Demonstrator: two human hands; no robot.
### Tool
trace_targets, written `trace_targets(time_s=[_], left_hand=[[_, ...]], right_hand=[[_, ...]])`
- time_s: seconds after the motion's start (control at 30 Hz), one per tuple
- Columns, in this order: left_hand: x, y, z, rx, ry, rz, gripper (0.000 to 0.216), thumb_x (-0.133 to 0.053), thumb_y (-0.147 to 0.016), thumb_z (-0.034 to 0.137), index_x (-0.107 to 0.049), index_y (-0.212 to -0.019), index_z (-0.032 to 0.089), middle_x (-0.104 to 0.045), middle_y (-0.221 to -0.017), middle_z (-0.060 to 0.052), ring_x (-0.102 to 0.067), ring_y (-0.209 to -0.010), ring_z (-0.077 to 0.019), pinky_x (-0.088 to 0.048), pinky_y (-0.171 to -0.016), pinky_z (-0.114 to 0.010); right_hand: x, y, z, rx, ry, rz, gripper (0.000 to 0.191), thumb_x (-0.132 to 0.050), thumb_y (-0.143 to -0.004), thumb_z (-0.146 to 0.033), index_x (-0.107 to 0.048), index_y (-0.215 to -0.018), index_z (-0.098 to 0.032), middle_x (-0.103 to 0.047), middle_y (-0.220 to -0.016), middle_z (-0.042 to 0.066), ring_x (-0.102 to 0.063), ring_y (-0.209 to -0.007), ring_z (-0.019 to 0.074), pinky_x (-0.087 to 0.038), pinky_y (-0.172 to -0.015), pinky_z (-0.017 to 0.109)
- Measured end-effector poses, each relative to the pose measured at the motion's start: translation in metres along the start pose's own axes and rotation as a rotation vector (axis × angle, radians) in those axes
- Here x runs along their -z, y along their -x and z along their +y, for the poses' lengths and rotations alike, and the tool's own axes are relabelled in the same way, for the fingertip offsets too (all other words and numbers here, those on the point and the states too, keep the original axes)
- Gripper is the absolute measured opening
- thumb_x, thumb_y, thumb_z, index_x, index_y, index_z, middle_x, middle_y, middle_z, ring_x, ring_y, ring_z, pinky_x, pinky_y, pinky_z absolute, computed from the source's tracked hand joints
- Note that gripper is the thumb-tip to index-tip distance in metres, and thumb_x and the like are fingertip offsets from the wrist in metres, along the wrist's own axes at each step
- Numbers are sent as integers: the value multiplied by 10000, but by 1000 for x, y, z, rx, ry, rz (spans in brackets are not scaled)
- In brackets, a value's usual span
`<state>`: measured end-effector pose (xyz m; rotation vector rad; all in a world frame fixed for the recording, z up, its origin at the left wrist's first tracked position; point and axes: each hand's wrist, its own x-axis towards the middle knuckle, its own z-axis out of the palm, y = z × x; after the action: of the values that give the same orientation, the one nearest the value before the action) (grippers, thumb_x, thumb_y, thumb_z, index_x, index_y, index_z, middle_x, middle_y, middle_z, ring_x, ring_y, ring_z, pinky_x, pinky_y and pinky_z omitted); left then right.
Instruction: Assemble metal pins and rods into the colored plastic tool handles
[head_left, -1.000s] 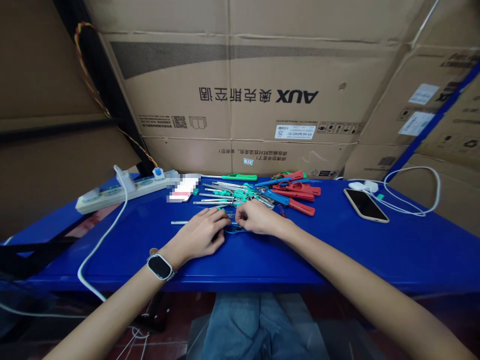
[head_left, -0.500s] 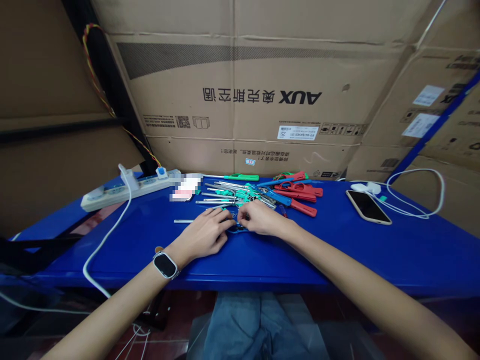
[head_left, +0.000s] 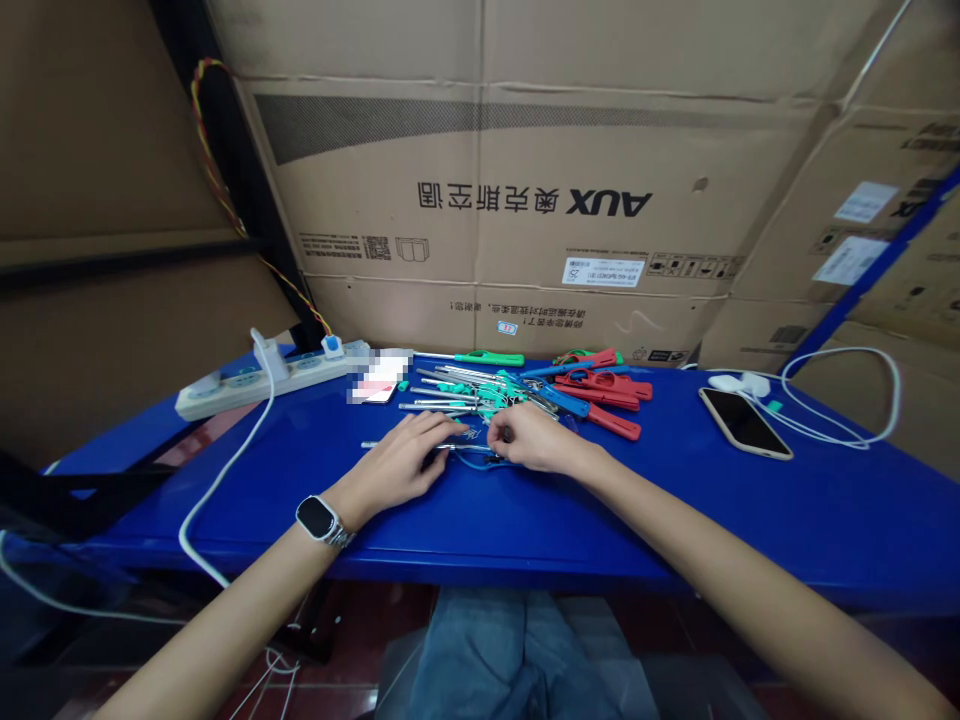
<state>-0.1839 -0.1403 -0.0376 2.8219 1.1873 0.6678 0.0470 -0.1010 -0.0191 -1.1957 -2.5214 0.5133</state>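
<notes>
My left hand [head_left: 405, 455] rests on the blue tabletop, its thumb and fingers closed on a blue stick lighter with a long metal tube [head_left: 367, 444]. The lighter's blue handle [head_left: 474, 464] shows partly between my hands, with small parts in it that I cannot make out. My right hand [head_left: 534, 436] is closed in a pinch on a small dark piece [head_left: 508, 434], just above the handle end. Right behind my hands lies a pile of metal lighter tubes [head_left: 442, 393] with turquoise parts [head_left: 495, 392]. Red lighter handles [head_left: 604, 386] and a blue one [head_left: 562, 400] lie beside the pile.
A phone [head_left: 746, 422] lies at the right by a white cable [head_left: 832, 440] and charger. A power strip [head_left: 225, 392] with a white cord stands at the left. A green lighter [head_left: 491, 358] lies at the back, before a cardboard wall [head_left: 480, 140].
My right hand has moved slightly away from my left fingertips, and the dark piece now shows in its pinch. My left fingers have shifted along the lighter. The camera view has shifted slightly.
</notes>
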Motion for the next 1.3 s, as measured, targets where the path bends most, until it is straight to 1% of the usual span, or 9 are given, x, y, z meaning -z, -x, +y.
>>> trace_targets(time_s=[0.1, 0.2, 0.37, 0.53, 0.67, 0.83, 1.03, 1.17, 1.3], left_hand=[[0, 2, -3, 58, 32, -22, 310, -503, -902, 207, -632, -1184, 209, -637, -1190, -75, -596, -1123, -246, -486, -976, -395], [-1, 3, -5, 98, 53, -41, 312, -490, -916, 217, -653, -1182, 212, -642, -1182, -75, -608, -1118, -244, -503, -970, -388], [-1, 2, -7, 54, 106, -40, 313, -454, -956, 193, -691, -1158, 231, -657, -1095, -70, -633, -1024, -213, -523, -908, -349], [-1, 2, -6, 36, 115, -22, 330, -443, -991, 221, -651, -1245, 248, -640, -1099, -77, -626, -1007, -207, -521, -896, -346], [-3, 3, -8, 0, 129, -20, 312, -433, -1012, 253, -683, -1199, 248, -634, -1014, -71, -624, -938, -189, -520, -840, -311], [-5, 4, -8, 8, 105, -16, 327, -418, -1025, 283, -699, -1183, 231, -596, -909, -66, -601, -861, -182, -508, -768, -295], [-4, 3, -6, -21, 66, -22, 364, -378, -1034, 284, -704, -1186, 228, -590, -903, -72, -584, -837, -182, -504, -756, -299], [-5, 3, -9, -33, 78, -16, 354, -392, -1030, 289, -711, -1174, 236, -595, -904, -65, -590, -823, -169, -506, -747, -283], [-5, 4, -9, -30, 61, -44, 351, -414, -1001, 205, -707, -1190, 243, -611, -943, -74, -607, -878, -183, -518, -790, -303]], right_hand=[[1, 5, 7, 6, 3, 33, 126, -617, -761, -90, -727, -757, -152, -700, -687, 11, -579, -607, 105, -373, -603, 205], [1, 8, 9, 22, -10, 42, 113, -625, -773, -97, -725, -762, -149, -700, -702, 13, -572, -608, 102, -369, -608, 207], [0, 9, 10, 28, 0, 47, 112, -627, -775, -99, -725, -769, -153, -697, -702, 11, -568, -608, 106, -363, -604, 211], [-2, 9, 12, 44, 7, 56, 122, -618, -774, -100, -722, -763, -163, -700, -709, 10, -571, -615, 110, -368, -605, 214], [-2, 9, 12, 43, 14, 61, 125, -617, -770, -100, -723, -763, -167, -708, -725, 11, -579, -629, 113, -374, -610, 215], [-3, 7, 11, 34, 44, 56, 122, -618, -766, -106, -722, -745, -166, -695, -688, 8, -566, -601, 108, -357, -589, 214], [-2, 8, 10, 52, 42, 57, 143, -604, -753, -86, -720, -747, -169, -704, -696, 4, -579, -613, 109, -368, -606, 211], [-1, 8, 9, 48, 49, 56, 129, -616, -755, -88, -718, -743, -167, -699, -698, 9, -578, -621, 114, -362, -602, 214], [-1, 8, 9, 37, 49, 53, 126, -619, -758, -89, -720, -748, -163, -703, -705, 14, -582, -624, 117, -366, -606, 215]])
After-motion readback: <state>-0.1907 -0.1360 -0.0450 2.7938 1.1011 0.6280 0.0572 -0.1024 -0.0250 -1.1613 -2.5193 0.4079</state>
